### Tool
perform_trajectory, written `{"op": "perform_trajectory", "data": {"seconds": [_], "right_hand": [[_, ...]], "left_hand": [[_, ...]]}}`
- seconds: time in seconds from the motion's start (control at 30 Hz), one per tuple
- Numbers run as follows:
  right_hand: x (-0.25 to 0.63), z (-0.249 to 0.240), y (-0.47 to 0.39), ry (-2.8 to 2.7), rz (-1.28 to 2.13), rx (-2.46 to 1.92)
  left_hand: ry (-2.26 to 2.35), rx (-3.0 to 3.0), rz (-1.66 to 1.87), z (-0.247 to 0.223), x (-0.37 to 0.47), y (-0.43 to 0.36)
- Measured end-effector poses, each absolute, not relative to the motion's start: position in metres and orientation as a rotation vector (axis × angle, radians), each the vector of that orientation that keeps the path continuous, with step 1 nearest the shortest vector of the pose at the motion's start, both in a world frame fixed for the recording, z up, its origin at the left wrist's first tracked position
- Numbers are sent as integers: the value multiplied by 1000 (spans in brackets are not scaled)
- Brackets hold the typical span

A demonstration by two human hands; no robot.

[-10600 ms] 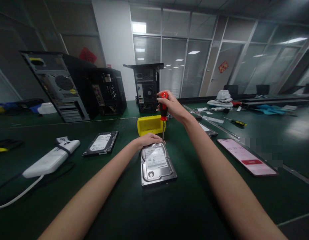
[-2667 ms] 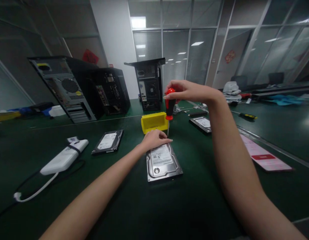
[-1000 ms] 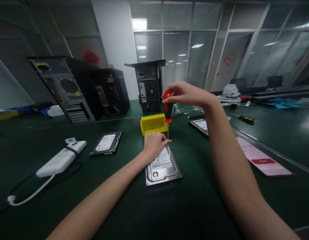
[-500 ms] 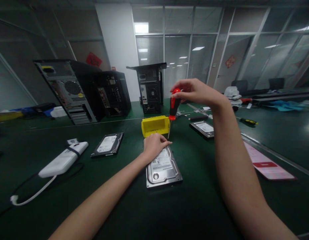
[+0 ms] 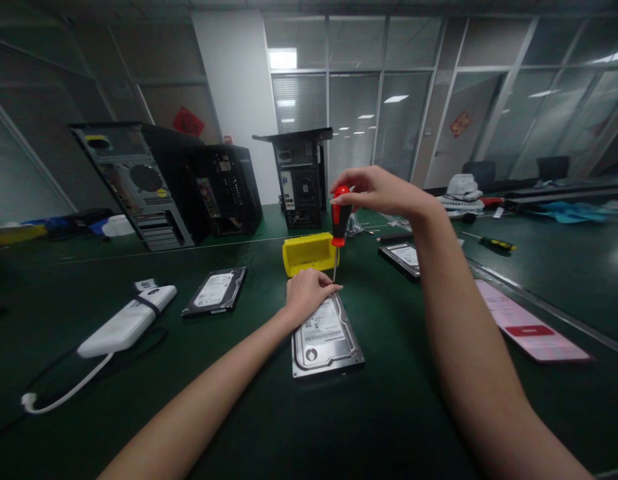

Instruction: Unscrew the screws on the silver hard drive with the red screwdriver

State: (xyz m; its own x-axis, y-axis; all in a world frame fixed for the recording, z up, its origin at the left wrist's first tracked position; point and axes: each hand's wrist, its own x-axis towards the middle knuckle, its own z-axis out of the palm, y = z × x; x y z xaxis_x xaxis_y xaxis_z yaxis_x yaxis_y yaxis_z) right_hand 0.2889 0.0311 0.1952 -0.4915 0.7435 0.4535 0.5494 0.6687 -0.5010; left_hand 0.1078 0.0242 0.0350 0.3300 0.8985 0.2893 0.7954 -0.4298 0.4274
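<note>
A silver hard drive (image 5: pixel 325 340) with a white label lies flat on the green table. My left hand (image 5: pixel 309 293) is closed over its far end, with the thumb reaching to the far right corner; whatever is under the fingers is hidden. From above, my right hand (image 5: pixel 361 190) grips the red and black handle of a screwdriver (image 5: pixel 341 220). The shaft stands nearly upright, and its tip meets the spot beside my left thumb at the drive's far edge. Just behind my left hand is a yellow plastic tray (image 5: pixel 309 252).
Other hard drives lie left (image 5: pixel 215 291) and right (image 5: pixel 401 258). A white power strip (image 5: pixel 126 320) with a cord is at far left. Computer cases (image 5: pixel 301 177) stand at the back. At right are a pink sheet (image 5: pixel 526 320) and a yellow-black screwdriver (image 5: pixel 497 244).
My right hand has shifted slightly left and down with the screwdriver, bringing its tip to my left thumb. The left hand and the drive stay in place.
</note>
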Motion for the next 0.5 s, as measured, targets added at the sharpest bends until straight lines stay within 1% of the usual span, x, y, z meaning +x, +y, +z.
{"op": "perform_trajectory", "data": {"seconds": [0.5], "right_hand": [[291, 195, 33, -2220, 402, -985]], "left_hand": [[1477, 2353, 778, 33, 105, 26]]}}
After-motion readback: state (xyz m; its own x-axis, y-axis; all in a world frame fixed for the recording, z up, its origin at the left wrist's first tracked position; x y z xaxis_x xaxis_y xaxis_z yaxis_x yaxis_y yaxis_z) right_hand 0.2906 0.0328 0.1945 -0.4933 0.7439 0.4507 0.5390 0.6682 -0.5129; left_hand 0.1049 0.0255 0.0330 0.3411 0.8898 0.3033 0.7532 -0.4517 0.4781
